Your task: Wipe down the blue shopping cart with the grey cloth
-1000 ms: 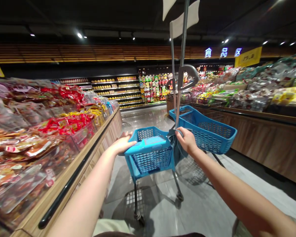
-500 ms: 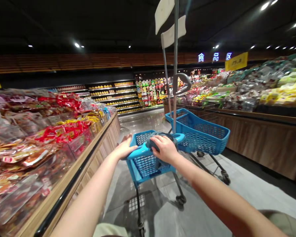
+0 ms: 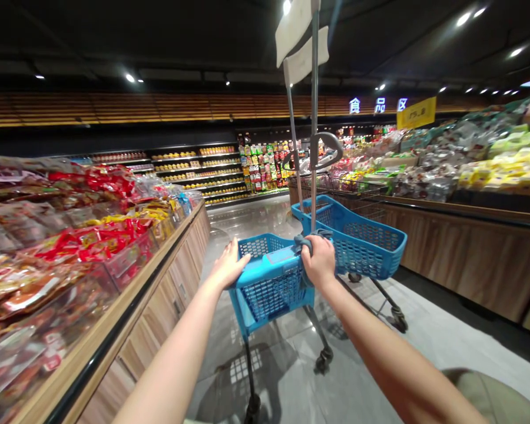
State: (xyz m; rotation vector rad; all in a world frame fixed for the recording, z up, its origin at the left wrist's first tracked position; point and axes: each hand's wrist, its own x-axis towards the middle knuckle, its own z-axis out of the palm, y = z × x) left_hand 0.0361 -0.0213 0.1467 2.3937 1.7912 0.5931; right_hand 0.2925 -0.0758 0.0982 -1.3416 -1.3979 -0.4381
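A small blue shopping cart [image 3: 271, 294] stands in front of me. My left hand [image 3: 229, 266] grips the left corner of its handle bar, with the thumb lying along the top. At the bar's right end, my right hand [image 3: 320, 258] is closed around a dark grey-blue cloth [image 3: 307, 277], pressed onto the handle. Part of the cloth hangs below the bar, and some of it is hidden behind my fingers. The middle of the handle shows bare between my hands.
A second blue cart [image 3: 371, 241] stands close behind on the right, beside tall poles with white panels [image 3: 298, 32]. Snack bins with a wooden front [image 3: 194, 241] line the left. Another wood-fronted display [image 3: 463, 247] runs along the right. Stocked shelves [image 3: 198, 168] stand at the back.
My right hand and the cloth have slid from the middle of the handle to its right end. My left hand stays on the left corner. The view has shifted slightly.
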